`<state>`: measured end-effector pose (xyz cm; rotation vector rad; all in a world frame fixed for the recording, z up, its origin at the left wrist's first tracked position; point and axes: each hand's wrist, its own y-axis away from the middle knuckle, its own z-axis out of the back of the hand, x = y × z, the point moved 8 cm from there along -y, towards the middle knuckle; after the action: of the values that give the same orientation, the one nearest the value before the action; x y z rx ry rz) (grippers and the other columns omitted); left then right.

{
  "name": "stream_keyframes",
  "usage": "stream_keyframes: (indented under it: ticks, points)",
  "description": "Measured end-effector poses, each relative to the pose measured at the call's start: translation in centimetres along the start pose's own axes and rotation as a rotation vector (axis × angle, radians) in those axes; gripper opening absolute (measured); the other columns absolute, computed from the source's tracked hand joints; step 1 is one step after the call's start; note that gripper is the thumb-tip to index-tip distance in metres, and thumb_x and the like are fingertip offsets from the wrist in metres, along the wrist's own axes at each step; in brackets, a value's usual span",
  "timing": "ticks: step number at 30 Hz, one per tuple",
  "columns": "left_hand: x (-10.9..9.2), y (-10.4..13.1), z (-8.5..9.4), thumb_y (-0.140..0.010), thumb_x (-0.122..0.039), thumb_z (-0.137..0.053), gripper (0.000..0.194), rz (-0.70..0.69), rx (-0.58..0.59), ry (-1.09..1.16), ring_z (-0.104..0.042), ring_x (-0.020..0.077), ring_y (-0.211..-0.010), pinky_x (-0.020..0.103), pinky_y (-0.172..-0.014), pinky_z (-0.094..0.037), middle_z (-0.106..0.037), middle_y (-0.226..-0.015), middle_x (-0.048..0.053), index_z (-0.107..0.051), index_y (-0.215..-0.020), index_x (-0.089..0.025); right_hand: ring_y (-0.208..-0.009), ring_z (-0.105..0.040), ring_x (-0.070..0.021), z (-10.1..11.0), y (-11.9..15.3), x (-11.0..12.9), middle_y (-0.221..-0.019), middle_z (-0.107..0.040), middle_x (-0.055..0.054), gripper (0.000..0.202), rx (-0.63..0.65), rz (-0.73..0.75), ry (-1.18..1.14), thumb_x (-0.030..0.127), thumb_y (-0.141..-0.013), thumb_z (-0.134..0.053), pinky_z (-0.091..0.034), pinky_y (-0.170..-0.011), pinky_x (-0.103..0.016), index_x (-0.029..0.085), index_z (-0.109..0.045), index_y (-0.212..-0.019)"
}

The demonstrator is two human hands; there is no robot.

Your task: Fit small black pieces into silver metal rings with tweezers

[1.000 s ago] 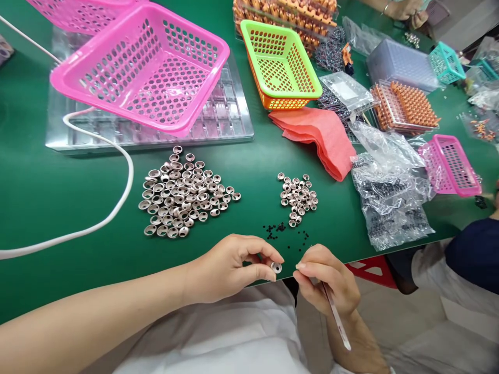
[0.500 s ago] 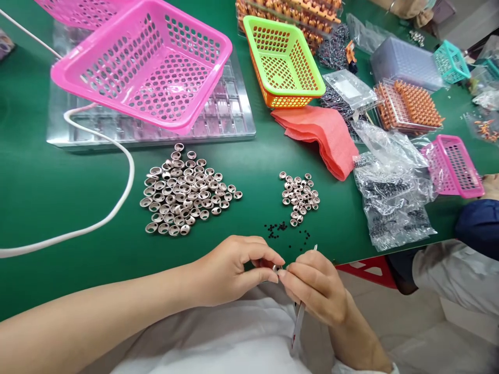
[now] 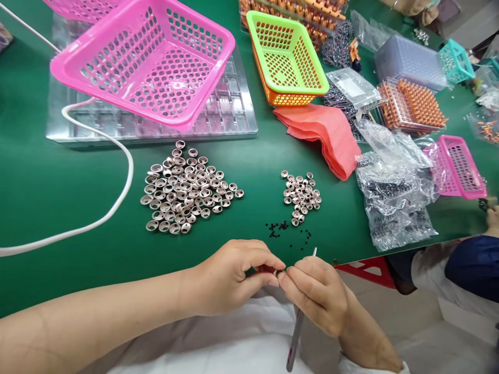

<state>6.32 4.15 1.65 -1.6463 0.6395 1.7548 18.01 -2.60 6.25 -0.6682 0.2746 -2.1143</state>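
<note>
My left hand (image 3: 238, 276) pinches a small metal ring-shaped cup (image 3: 277, 272) between thumb and fingertips, just off the table's front edge. My right hand (image 3: 322, 295) is closed around metal tweezers (image 3: 295, 337), their tip poking up above the fingers and the handle end pointing down. The right thumb and forefinger also press against the cup, covering much of it. Beyond the hands lie tiny black pieces (image 3: 277, 227) and a small pile of similar metal cups (image 3: 302, 196). A larger pile of cups (image 3: 187, 189) is farther left.
A pink basket (image 3: 177, 111) rests on a metal tray (image 3: 244, 122). A white cable (image 3: 120, 200) curves across the left side. Near a green basket (image 3: 317, 85) are a red cloth (image 3: 331, 137) and plastic bags (image 3: 397, 208). Another person's sleeve (image 3: 473, 267) shows at right.
The right thumb and forefinger have closed farther over the cup, hiding more of it. The tweezers' handle end has swung slightly left and down.
</note>
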Motion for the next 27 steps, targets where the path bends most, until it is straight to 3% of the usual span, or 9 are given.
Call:
stream_keyframes:
  ticks: [12,18,22,27]
  points:
    - [0.13,0.25,-0.21,-0.091,-0.011,-0.064,0.017,0.113,0.015,0.086,-0.068,0.0138,-0.069,0.021,-0.063,-0.055,-0.074,-0.08,0.006,-0.077,-0.101,-0.013,-0.079,-0.062,-0.0214,0.17,-0.05,0.28,-0.098,-0.065,-0.014,0.028,-0.066,0.052,-0.004,0.007,-0.095,-0.043,-0.048,-0.056,-0.036,0.007,-0.069,-0.104]
    - [-0.57,0.05,0.05,-0.09,-0.011,-0.068,0.017,0.091,0.026,0.044,-0.069,0.0135,-0.069,0.019,-0.064,-0.054,-0.075,-0.077,0.006,-0.081,-0.101,-0.012,-0.082,-0.062,-0.0213,0.12,-0.31,0.38,-0.099,-0.066,-0.015,0.032,-0.022,0.05,0.002,0.009,-0.097,-0.039,-0.05,-0.057,-0.035,0.005,-0.07,-0.104]
    - [-0.27,-0.03,0.13,-0.089,-0.011,-0.068,0.019,0.139,0.05,-0.004,-0.07,0.0135,-0.07,0.019,-0.064,-0.054,-0.076,-0.078,0.005,-0.081,-0.102,-0.015,-0.084,-0.061,-0.0205,-0.26,-0.13,0.26,-0.099,-0.067,-0.013,0.036,0.017,0.057,0.044,0.01,-0.098,-0.036,-0.052,-0.059,-0.034,0.011,-0.071,-0.106]
    - [0.18,0.13,0.21,-0.089,-0.012,-0.068,0.018,0.184,0.039,-0.007,-0.07,0.0136,-0.07,0.02,-0.064,-0.053,-0.076,-0.079,0.005,-0.081,-0.099,-0.015,-0.088,-0.061,-0.0211,-0.67,0.28,0.39,-0.104,-0.067,-0.013,0.027,0.064,0.088,0.07,0.014,-0.097,-0.046,-0.054,-0.066,-0.036,0.011,-0.071,-0.107]
